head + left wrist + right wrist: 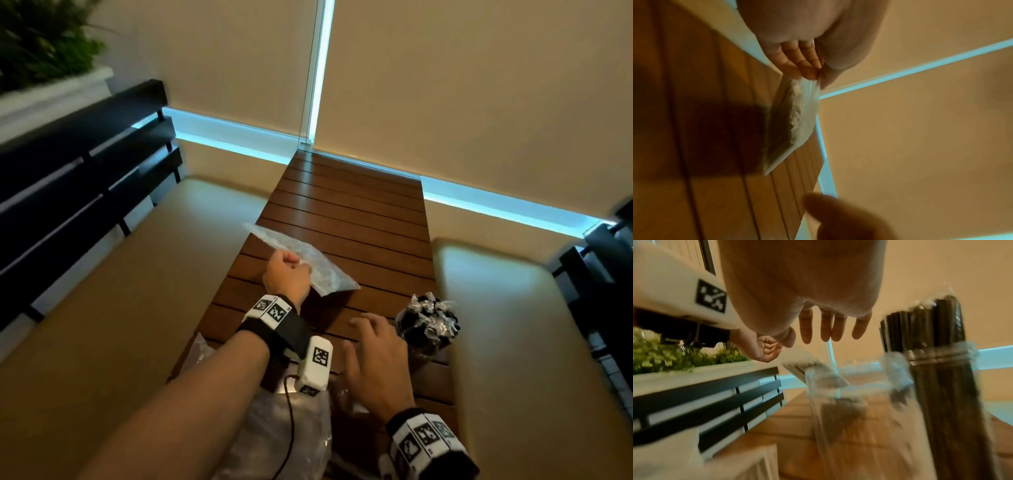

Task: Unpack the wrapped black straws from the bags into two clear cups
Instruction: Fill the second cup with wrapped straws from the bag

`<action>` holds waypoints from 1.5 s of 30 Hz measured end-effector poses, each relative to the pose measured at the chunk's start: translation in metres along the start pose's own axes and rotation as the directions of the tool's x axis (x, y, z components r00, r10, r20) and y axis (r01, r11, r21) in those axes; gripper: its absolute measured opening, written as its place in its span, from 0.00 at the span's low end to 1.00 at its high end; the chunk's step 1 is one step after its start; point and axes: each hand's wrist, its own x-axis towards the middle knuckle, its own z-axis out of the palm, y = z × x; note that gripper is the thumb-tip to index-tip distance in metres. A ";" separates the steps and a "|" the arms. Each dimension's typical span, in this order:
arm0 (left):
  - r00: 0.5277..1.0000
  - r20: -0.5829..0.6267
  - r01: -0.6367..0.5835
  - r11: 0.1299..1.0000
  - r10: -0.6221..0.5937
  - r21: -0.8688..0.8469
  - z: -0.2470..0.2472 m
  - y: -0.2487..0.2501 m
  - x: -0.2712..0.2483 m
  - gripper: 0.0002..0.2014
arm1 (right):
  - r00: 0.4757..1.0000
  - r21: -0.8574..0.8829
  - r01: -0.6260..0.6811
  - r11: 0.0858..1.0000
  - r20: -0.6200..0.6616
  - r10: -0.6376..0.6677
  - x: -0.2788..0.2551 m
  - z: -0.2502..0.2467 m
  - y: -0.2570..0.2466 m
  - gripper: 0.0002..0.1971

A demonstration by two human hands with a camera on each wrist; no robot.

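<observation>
My left hand (295,270) pinches a crinkled clear plastic bag (301,260) and holds it above the brown slatted table (359,212). In the left wrist view its fingers (805,65) and thumb nip the top of the bag (791,123), which hangs down. My right hand (364,334) is open with fingers spread and holds nothing. Right of it stands a clear cup (428,323) packed with wrapped black straws. The right wrist view shows that full cup (941,378) and, below my right fingers (826,327), a blurred second clear cup (838,402).
More clear plastic bags (291,428) lie at the table's near edge under my left forearm. Beige cushioned benches (120,308) flank the table, with a black slatted backrest (78,164) and a planter (44,37) on the left. Beige blinds close the far side.
</observation>
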 end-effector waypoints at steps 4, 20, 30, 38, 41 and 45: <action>0.941 0.044 -0.339 0.935 0.336 0.102 -0.024 0.042 -0.017 0.10 | 0.976 0.245 0.110 0.963 -0.208 -0.059 0.032 -0.033 -0.025 0.13; 0.704 0.442 -0.660 0.742 0.555 0.119 -0.076 -0.004 -0.095 0.19 | 0.930 0.810 -0.363 0.460 0.289 0.225 0.058 -0.055 -0.071 0.11; 0.934 0.291 -0.200 0.979 0.205 -0.048 -0.079 0.003 -0.074 0.11 | 0.965 0.676 -0.257 0.691 0.210 0.155 0.033 -0.054 -0.074 0.06; 0.897 0.431 -0.210 0.950 0.095 0.229 -0.068 0.012 -0.076 0.08 | 0.960 0.627 -0.268 0.731 0.106 0.261 0.027 -0.050 -0.076 0.06; 0.852 0.505 -0.419 0.754 0.135 0.505 -0.065 0.021 -0.080 0.07 | 0.948 0.628 -0.310 0.714 0.153 0.278 0.025 -0.051 -0.076 0.07; 0.821 0.541 -0.523 0.617 0.180 0.588 -0.060 0.020 -0.089 0.08 | 0.955 0.520 -0.286 0.805 0.090 0.281 0.027 -0.053 -0.079 0.08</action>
